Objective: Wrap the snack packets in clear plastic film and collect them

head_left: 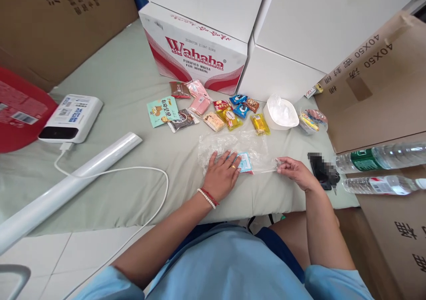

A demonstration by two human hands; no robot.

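Observation:
A clear plastic bag (233,142) lies spread on the green cloth in front of me. My left hand (222,173) rests flat on it, fingers stretched out. Beside those fingertips a small blue and white packet (245,162) shows, in or under the film; I cannot tell which. My right hand (294,170) pinches the bag's right edge between thumb and fingers. Just beyond the bag lie several wrapped snacks, among them a yellow packet (260,124), a blue packet (240,110), a pink packet (200,104) and a mint-green pouch (162,112).
A white tub (282,113) with thin plastic inside stands behind the bag. A Wahaha carton (196,51) closes off the back. Bottles (382,155) lie at right near a black object (322,171). At left are a white device (71,118), its cable and a long white tube (73,189).

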